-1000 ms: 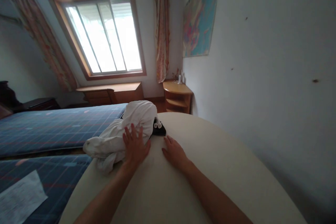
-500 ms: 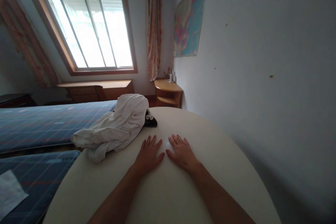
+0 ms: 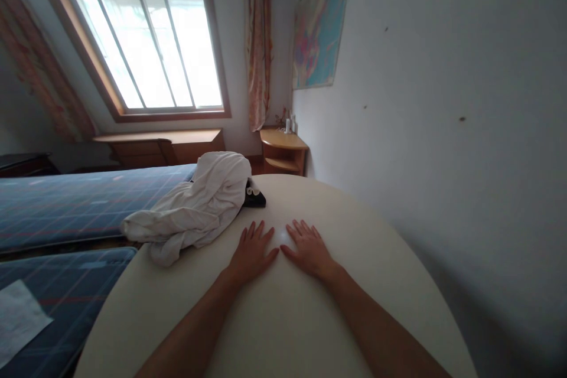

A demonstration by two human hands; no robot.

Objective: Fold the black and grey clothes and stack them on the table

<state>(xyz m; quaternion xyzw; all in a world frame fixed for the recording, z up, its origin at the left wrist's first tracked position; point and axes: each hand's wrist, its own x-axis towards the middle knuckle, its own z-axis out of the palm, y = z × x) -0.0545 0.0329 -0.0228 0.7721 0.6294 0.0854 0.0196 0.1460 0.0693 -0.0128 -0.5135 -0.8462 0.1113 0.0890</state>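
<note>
My left hand point(image 3: 252, 255) lies palm down on a round, cream-coloured table point(image 3: 283, 325), its fingers spread. Beside it, my right hand point(image 3: 308, 250) rests flat on the same tabletop, also with fingers apart. The two thumbs point toward each other with a small gap between them. Neither hand holds anything. A crumpled white cloth point(image 3: 201, 201) is heaped on the table's far left edge, beyond my left hand. From under its right end pokes a black object point(image 3: 256, 198) with a small pale piece on it; most of it is covered.
Blue plaid mattresses point(image 3: 88, 204) adjoin the table on the left, with a white sheet of paper point(image 3: 22, 319) on the nearer one. A white wall point(image 3: 443, 189) rises along the right. A wooden corner shelf point(image 3: 283, 140) and a low desk point(image 3: 195, 142) stand beneath the window end.
The view has tilted slightly downward, so the room sits a little higher in the picture. Both hands stay flat in the same place on the table.
</note>
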